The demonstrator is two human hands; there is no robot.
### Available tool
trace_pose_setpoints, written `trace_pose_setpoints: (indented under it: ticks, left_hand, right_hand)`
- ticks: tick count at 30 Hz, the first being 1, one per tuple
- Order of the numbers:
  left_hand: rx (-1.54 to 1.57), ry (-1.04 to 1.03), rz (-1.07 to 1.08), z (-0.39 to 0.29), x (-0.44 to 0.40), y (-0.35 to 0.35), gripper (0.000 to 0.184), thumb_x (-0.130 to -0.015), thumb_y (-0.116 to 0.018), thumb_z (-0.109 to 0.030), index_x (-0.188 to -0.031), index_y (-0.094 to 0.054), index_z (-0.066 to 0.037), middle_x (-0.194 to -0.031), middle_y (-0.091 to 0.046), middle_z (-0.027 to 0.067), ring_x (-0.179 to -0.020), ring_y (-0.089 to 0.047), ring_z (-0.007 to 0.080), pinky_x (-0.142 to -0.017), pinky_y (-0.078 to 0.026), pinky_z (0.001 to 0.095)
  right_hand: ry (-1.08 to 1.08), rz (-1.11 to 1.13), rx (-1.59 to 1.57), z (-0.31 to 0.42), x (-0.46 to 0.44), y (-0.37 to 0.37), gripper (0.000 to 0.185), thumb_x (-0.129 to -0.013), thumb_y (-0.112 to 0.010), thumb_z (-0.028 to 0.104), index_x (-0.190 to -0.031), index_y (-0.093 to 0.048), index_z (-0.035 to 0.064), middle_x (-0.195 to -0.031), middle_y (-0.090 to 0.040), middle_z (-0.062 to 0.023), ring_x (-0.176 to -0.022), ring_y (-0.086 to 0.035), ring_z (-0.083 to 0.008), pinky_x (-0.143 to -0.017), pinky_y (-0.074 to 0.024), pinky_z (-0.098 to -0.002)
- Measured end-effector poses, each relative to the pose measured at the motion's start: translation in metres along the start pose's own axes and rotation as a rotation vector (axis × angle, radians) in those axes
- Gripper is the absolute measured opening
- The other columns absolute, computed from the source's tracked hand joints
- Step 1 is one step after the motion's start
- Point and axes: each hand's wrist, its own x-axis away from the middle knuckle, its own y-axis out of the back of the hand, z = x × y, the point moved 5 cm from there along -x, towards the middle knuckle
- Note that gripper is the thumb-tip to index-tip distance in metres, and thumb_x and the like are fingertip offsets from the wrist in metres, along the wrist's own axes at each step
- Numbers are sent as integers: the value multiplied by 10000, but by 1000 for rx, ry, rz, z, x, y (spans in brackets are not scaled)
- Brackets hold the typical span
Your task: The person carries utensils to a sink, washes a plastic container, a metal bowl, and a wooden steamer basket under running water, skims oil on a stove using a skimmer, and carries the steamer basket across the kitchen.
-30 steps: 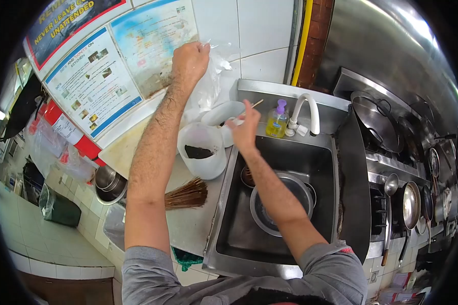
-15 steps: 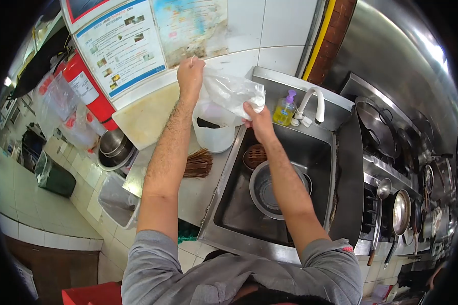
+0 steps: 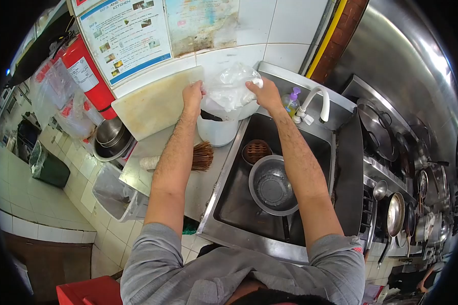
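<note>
A clear plastic bag [image 3: 228,94] is stretched between my two hands over a white bucket [image 3: 217,133]. My left hand [image 3: 192,96] is closed on the bag's left edge, and my right hand [image 3: 265,93] pinches its bunched right edge. Something dark shows inside the bucket beneath the plastic. Below the bucket, a stick brush [image 3: 202,156] with a pale wrapped handle lies on the steel counter, partly behind my left forearm. A metal bowl [image 3: 273,185] sits in the sink under my right forearm.
A brown slotted piece [image 3: 256,151] is in the sink [image 3: 244,203]. Behind it are a white tap [image 3: 324,104] and a soap bottle [image 3: 291,102]. A cutting board [image 3: 155,104] leans on the wall. Pans [image 3: 395,216] hang right; a lined bin [image 3: 114,193] stands lower left.
My left hand has come down from high beside the wall, and my right hand has risen slightly to the right. The bag now spreads lower, across the bucket's mouth.
</note>
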Motion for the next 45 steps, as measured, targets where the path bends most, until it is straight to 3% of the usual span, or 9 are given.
trace_pose_setpoints:
  ticks: [9,15,21,26,30,37,39,43,45]
  left_hand:
    - [-121,-104,59,-7,2,-2,250,-774,-549,-243,-693,-506,-11,-625,-481,27,-554,-499,130,-542,-400,263]
    - [-252,-236,110,-35,8,-18,273,-786,-547,-270,-666,-511,-27,-630,-493,32,-555,-490,119,-540,-391,247]
    - [-685,-591,198,-74,31,-67,313,-773,-545,-303,-696,-573,0,-701,-569,122,-659,-550,212,-612,-428,330]
    - [-975,-719,446,-89,61,-125,301,-773,-547,-298,-745,-598,-2,-769,-590,144,-785,-560,293,-668,-437,388]
    - [-1130,-819,455,-94,64,-153,281,-772,-550,-288,-731,-601,-14,-768,-586,149,-784,-559,309,-673,-436,394]
    - [-1143,-947,353,-133,15,-187,270,-773,-557,-275,-740,-600,-11,-776,-579,168,-763,-556,320,-665,-436,394]
    - [-1090,-1000,310,-140,5,-193,270,-777,-555,-272,-750,-596,-6,-787,-580,170,-760,-556,322,-664,-434,395]
    - [-952,-1140,237,-131,-1,-184,278,-793,-546,-266,-819,-591,7,-837,-584,177,-801,-555,329,-712,-432,381]
    - [-1006,-1136,337,-102,-7,-173,285,-793,-550,-269,-859,-587,6,-866,-584,175,-837,-553,324,-742,-430,374]
  right_hand:
    - [24,-55,83,1,-11,-8,552,-760,-569,362,-1080,-497,-82,-991,-568,-241,-970,-537,-328,-841,-399,-355]
    - [-23,-120,-184,-8,15,0,349,-783,-569,300,-950,-563,-6,-806,-603,-118,-626,-585,-197,-551,-469,-309]
    - [-305,-191,-1048,-98,45,-36,226,-825,-531,257,-986,-479,107,-714,-550,-34,-471,-494,-123,-346,-390,-226]
    - [-780,-172,-960,-150,79,-80,418,-783,-587,317,-1105,-381,149,-826,-484,-73,-661,-502,-223,-596,-426,-386]
    - [-688,-2,-1117,-149,95,-81,504,-772,-610,227,-1176,-335,108,-877,-463,-94,-708,-517,-241,-621,-433,-372]
    - [-515,-417,-794,-206,83,24,378,-768,-580,113,-1105,-419,54,-784,-531,-65,-550,-528,-146,-442,-430,-266]
    - [-493,-569,-668,-232,74,69,412,-734,-601,97,-1097,-419,33,-771,-535,-74,-565,-531,-163,-468,-443,-275]
    - [-323,-958,288,-287,48,142,471,-753,-606,196,-1149,-412,28,-810,-529,-124,-661,-557,-324,-690,-472,-368]
    - [-416,-908,202,-308,36,160,475,-766,-591,279,-1141,-422,40,-823,-527,-135,-641,-560,-313,-644,-479,-361]
